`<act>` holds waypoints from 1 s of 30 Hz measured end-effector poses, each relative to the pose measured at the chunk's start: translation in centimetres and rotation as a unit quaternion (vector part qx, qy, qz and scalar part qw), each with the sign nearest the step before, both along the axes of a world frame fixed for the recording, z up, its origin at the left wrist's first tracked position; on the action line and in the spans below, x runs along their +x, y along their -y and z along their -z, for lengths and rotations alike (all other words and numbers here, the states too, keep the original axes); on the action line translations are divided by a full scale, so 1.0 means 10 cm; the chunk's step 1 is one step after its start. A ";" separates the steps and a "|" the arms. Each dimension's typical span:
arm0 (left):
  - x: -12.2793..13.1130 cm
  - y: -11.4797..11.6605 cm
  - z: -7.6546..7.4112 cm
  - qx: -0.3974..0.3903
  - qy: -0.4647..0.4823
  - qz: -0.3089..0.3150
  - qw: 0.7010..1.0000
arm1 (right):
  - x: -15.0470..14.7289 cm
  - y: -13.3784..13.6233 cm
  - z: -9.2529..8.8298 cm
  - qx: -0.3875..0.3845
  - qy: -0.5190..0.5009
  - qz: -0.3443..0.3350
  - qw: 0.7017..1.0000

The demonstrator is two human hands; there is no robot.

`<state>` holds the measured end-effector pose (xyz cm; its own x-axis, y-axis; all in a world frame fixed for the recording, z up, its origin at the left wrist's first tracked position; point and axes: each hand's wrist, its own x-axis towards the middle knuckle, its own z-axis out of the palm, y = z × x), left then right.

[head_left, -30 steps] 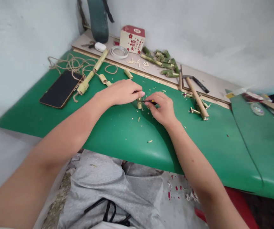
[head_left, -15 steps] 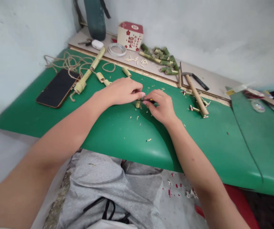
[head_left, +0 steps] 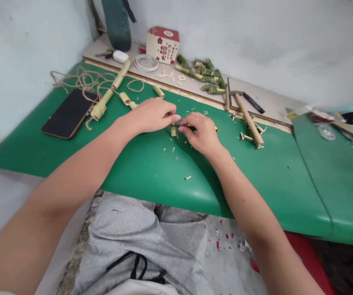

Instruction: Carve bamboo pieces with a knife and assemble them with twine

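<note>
My left hand (head_left: 156, 116) is closed, thumb and fingertips pinching the top of a short bamboo piece (head_left: 173, 131) that stands on the green mat (head_left: 133, 164). Closed around a slim knife (head_left: 191, 126) with a black-and-yellow handle, my right hand (head_left: 202, 133) is just to the right. The knife's thin dark tip points left and meets the upper part of the bamboo; my fingers partly hide the contact. Small bamboo shavings (head_left: 173, 150) lie scattered around both hands, and a cut bit (head_left: 188, 178) rests nearer to me.
A phone (head_left: 69, 114), tangled twine (head_left: 86, 80) and a jointed bamboo figure (head_left: 105, 100) lie left. Along the back are a box (head_left: 163, 45), a tape roll (head_left: 145, 62) and a pile of green bamboo (head_left: 205, 76). A hammer (head_left: 247, 116) lies right.
The view has shifted slightly, moving everything a little left. My right hand has turned a little, showing more of the knife's yellow handle end. Both grips stay the same.
</note>
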<state>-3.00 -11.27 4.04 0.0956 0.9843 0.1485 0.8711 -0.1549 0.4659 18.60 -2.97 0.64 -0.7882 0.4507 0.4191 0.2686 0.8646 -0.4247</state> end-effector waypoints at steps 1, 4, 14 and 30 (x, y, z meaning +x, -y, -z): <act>-0.01 0.00 0.00 0.000 0.005 0.000 1.000 | -0.01 0.01 -0.01 0.001 0.010 0.002 1.000; -0.02 0.01 -0.02 0.000 0.019 0.009 1.000 | -0.02 0.04 -0.06 -0.005 0.040 0.001 0.999; 0.08 0.03 -0.04 -0.002 0.047 0.032 0.998 | 0.07 0.08 -0.12 -0.010 0.073 -0.009 0.997; 0.06 0.02 -0.03 0.008 0.065 0.027 0.998 | 0.04 0.15 -0.03 0.036 0.106 0.003 0.994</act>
